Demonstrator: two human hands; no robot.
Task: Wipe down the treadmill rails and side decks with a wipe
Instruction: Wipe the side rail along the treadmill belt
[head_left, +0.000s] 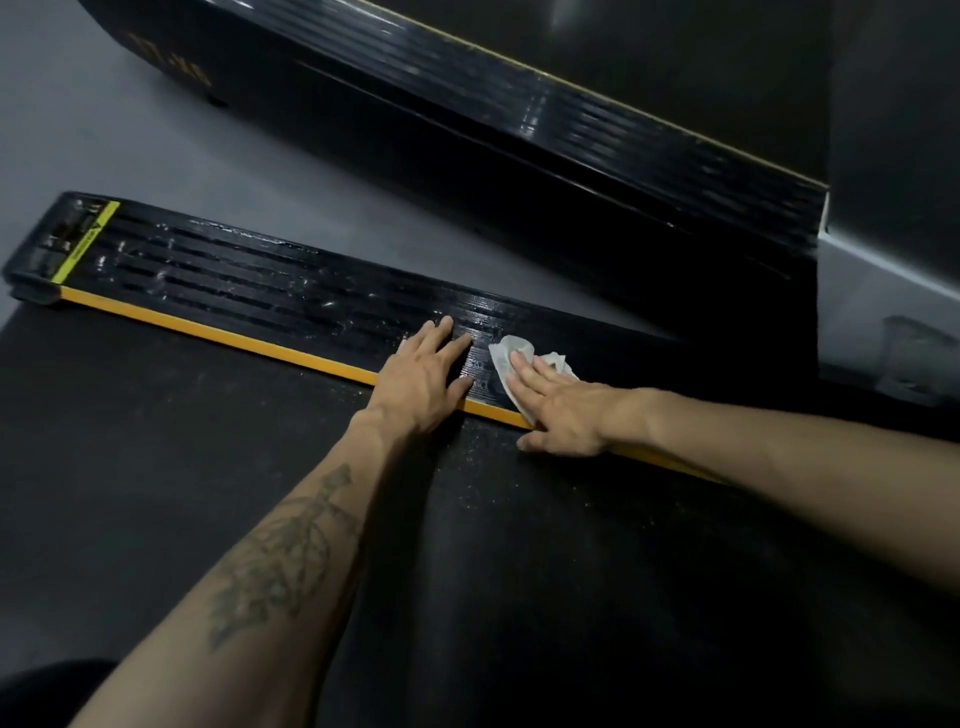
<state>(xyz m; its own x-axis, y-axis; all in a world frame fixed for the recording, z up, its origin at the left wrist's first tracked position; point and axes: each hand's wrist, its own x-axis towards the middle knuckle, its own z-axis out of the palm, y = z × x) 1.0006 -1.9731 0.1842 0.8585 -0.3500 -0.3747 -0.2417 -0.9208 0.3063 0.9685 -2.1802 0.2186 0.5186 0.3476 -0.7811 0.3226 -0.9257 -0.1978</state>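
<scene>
A black ribbed side deck (249, 280) with a yellow inner stripe (208, 335) runs from the left toward the right beside the dark running belt (156, 441). A crumpled white wipe (511, 358) lies on the deck. My right hand (558, 410) presses flat on the wipe with straight fingers, thumb down on the belt edge. My left hand (426, 376) rests flat on the deck just left of the wipe, fingers spread. Wet streaks shine on the deck to the left.
A second black treadmill (519, 135) stands just beyond, across a strip of grey floor (104, 145). A yellow warning label (85, 241) marks the deck's far left end. A grey base (883, 312) sits at the right.
</scene>
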